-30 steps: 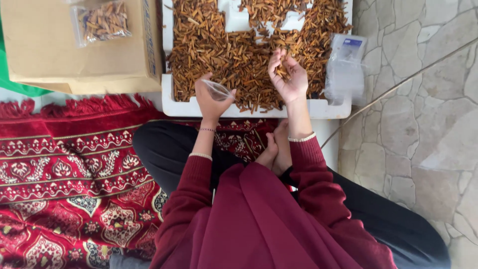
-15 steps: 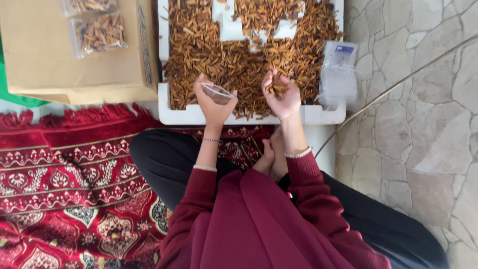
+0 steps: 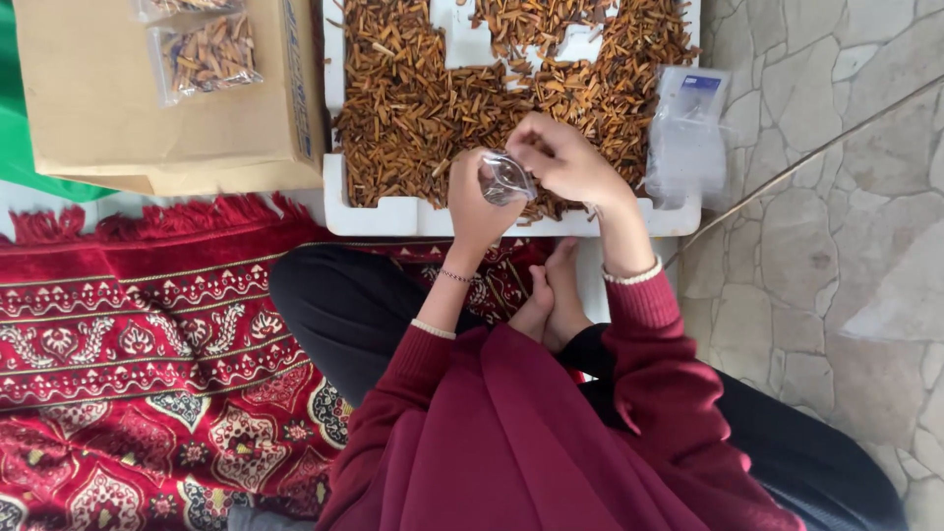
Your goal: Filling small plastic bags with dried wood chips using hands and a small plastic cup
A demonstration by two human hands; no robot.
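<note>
Over the near edge of the white tray (image 3: pixel 393 214), both hands meet above the heap of brown sticks (image 3: pixel 423 108). The left hand (image 3: pixel 477 202) is closed around a small clear bag (image 3: pixel 506 177), holding its mouth up. The right hand (image 3: pixel 565 157) is curled with fingertips pinched at the bag's opening; whether it holds any sticks I cannot tell. The bag looks nearly empty, so its filling seems barely begun. Two filled bags (image 3: pixel 202 49) lie on the cardboard box (image 3: pixel 147 128) off the tray's left edge, so some packing is done. A stack of empty clear bags (image 3: pixel 688 133) rests at the tray's right edge, and most of the tray remains covered with loose sticks, so much is left. The person sits cross-legged, partly on a red patterned rug (image 3: pixel 128 354).
</note>
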